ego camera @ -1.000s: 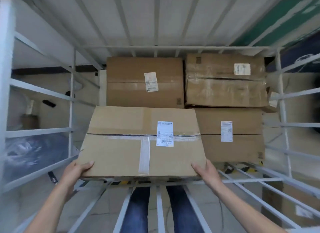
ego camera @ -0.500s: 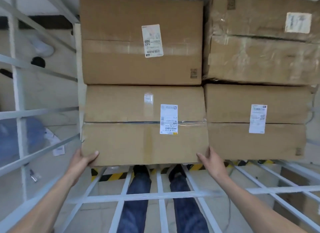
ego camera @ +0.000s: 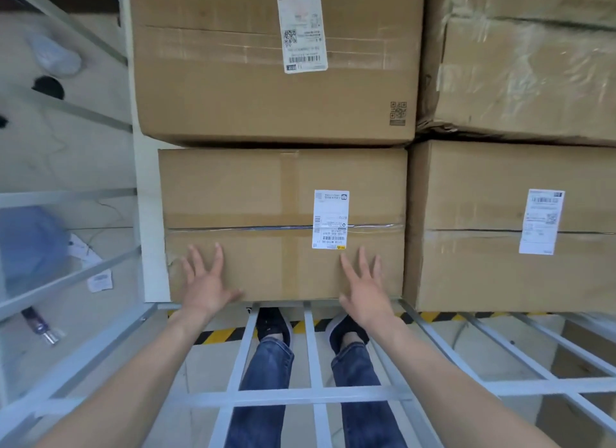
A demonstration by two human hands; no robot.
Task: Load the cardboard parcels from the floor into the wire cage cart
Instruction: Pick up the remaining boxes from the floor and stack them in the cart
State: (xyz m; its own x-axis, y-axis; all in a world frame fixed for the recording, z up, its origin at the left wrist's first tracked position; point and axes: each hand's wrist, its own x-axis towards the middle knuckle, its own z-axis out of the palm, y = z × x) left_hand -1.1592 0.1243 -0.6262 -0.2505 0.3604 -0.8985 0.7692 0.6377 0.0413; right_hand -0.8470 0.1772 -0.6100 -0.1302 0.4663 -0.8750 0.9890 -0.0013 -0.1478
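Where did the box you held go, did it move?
Yes. The box slid further back into the cart until it lined up beside the lower right box. Left hand and right hand press flat on it.

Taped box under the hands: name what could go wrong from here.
Left hand and right hand only press flat on the box, gripping nothing, so it might slide back toward the feet below its near edge. Its left edge looks torn and may crumple under harder pushing.
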